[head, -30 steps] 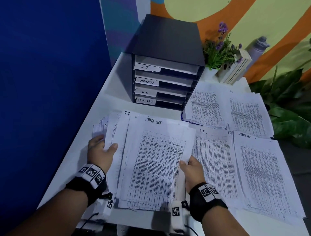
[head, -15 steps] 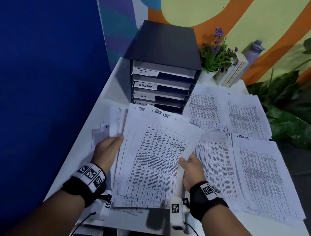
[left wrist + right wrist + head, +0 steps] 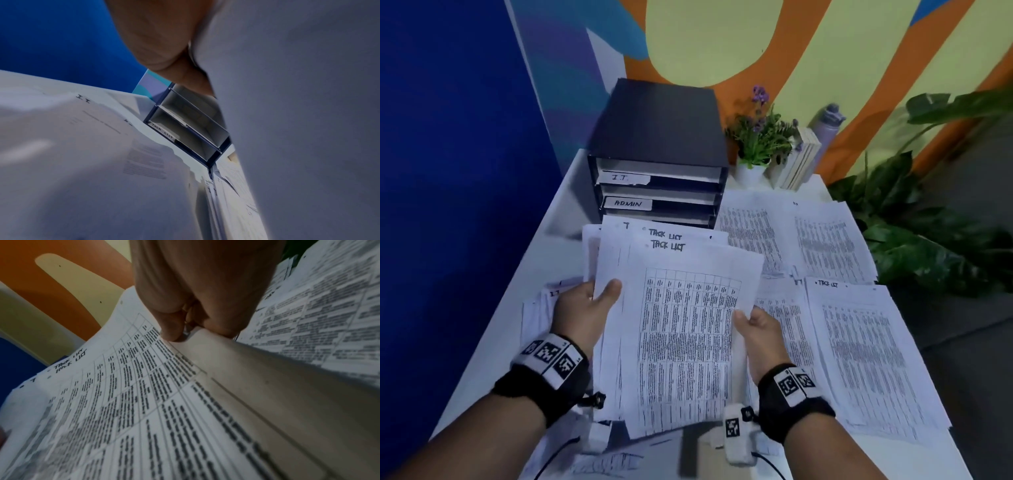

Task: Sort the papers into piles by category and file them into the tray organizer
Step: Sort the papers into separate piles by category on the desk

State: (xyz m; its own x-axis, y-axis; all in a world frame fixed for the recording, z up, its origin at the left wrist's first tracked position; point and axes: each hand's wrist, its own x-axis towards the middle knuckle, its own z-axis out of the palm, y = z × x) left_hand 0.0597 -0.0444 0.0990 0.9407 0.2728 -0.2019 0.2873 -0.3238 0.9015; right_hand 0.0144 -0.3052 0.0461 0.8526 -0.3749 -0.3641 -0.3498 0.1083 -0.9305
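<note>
I hold a stack of white sheets headed "TASK LIST" (image 3: 681,325) up off the table, tilted toward the black tray organizer (image 3: 657,150). My left hand (image 3: 585,308) grips its left edge, thumb on top. My right hand (image 3: 753,325) pinches the right edge (image 3: 185,344) between thumb and fingers. The organizer's trays carry labels "I.T." (image 3: 625,178) and "ADMIN" (image 3: 628,204); the raised stack hides the lower trays in the head view. The left wrist view shows the "TASK LIST" tray label (image 3: 163,131) beneath the lifted stack (image 3: 298,113).
Other paper piles lie on the white table (image 3: 558,219): an "I.T." pile (image 3: 541,308) under my left hand, a "TASK LIST" pile (image 3: 859,349) at right, two more (image 3: 791,236) behind it. A potted plant (image 3: 760,144), books and a bottle (image 3: 825,123) stand beside the organizer.
Both hands have lifted the "TASK LIST" stack off the table pile and carried it up and forward toward the organizer; its top edge now covers the lower trays.
</note>
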